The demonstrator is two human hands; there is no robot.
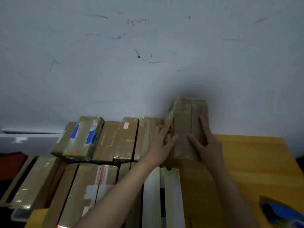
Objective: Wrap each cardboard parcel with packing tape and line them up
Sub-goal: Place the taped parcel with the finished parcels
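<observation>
Now both my hands press the taped parcel [189, 127] at the wall-side row's right end; left hand [162, 142] flat on its side, right hand [207, 143] on top, neither clenched; a skewed push could jam it against the neighbour parcel [146, 134].

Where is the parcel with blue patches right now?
In the head view, the parcel with blue patches lies left in the back row, against the wall, beside a plain brown parcel.

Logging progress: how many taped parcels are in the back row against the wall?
5, I think. From the left: a blue-marked parcel, two plain ones, one partly behind the left hand, and the parcel under both hands, right hand on top. Seams blur; some may be hidden.
</observation>
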